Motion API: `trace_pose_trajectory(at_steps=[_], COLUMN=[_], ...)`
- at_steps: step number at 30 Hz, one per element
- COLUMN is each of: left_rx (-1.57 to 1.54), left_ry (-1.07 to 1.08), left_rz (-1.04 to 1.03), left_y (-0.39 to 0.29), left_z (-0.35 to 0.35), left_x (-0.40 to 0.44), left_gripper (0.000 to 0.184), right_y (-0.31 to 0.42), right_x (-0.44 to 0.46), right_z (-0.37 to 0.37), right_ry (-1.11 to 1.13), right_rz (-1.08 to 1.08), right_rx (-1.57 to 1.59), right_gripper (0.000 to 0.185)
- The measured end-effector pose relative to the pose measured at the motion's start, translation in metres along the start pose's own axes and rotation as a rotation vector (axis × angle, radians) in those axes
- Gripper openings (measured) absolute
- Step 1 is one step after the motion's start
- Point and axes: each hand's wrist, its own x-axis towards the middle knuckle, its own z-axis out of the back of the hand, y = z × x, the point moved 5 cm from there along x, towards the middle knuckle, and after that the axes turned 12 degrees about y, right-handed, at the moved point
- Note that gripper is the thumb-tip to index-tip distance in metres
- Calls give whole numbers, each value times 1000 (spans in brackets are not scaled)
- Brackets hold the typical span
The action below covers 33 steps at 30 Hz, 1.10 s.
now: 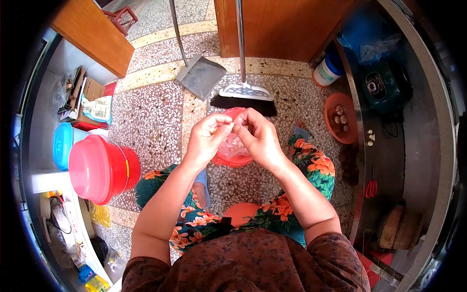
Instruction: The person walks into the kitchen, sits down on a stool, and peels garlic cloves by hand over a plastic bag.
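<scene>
My left hand (210, 137) and my right hand (257, 138) meet in front of me, thumbs and fingertips pinched together. Between the fingertips is a small pale piece that looks like a garlic clove (232, 124), mostly hidden by the fingers. Directly below the hands, a red bin (232, 160) with clear plastic and pale scraps inside stands on the floor. To the right, an orange basin (332, 131) holds several garlic bulbs (340, 119). A few loose garlic cloves (371, 137) lie on the dark surface beside it.
Ahead are a broom (245, 92) and a grey dustpan (202, 75). A lidded red bucket (99, 168) and a blue-lidded container (63, 146) stand at left. Red-handled scissors (371, 187) lie at right, near a dark green appliance (386, 85). A white tub (327, 70) stands near the door.
</scene>
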Motion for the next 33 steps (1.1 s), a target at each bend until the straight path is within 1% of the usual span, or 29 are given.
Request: trace_pose_trajectory(at_steps=[2, 4, 7, 13, 15, 18, 22, 28, 30, 32, 33], left_rx=[14, 152, 243, 223, 219, 202, 169, 178, 162, 141, 195], left_ry=[-11, -9, -30, -45, -46, -39, -35, -19, -33, -50, -59], left_rz=[-9, -69, -118, -116, -109, -99, -106, -107, -82, -48, -66], left_y=[-1, -6, -11, -9, -8, -8, -8, -8, -9, -10, -13], left_z=[0, -2, -4, -5, -5, -5, -6, -6, -5, -4, -4], left_x=[0, 1, 0, 0, 0, -1, -1, 0, 0, 1, 1], left_gripper=[14, 14, 12, 9, 9, 7, 6, 6, 6, 6, 7], right_y=[0, 1, 1, -4, -7, -11, -14, -14, -9, -7, -8], right_x=[-1, -1, -1, -1, 0, 0, 0, 2, 1, 4, 4], right_z=[0, 1, 1, 0, -1, -2, -2, 1, 2, 3, 4], right_ry=[-2, -3, -14, -27, -24, -21, -48, -34, 15, 14, 12], right_rz=[-12, -24, -40, -41, -7, -25, -1, -20, -114, -97, -84], right_rx=[-15, -30, -66, -47, 9, 77, 83, 29, 160, 104, 49], right_gripper=[7, 7, 7, 5, 5, 5, 4, 6, 9, 10, 11])
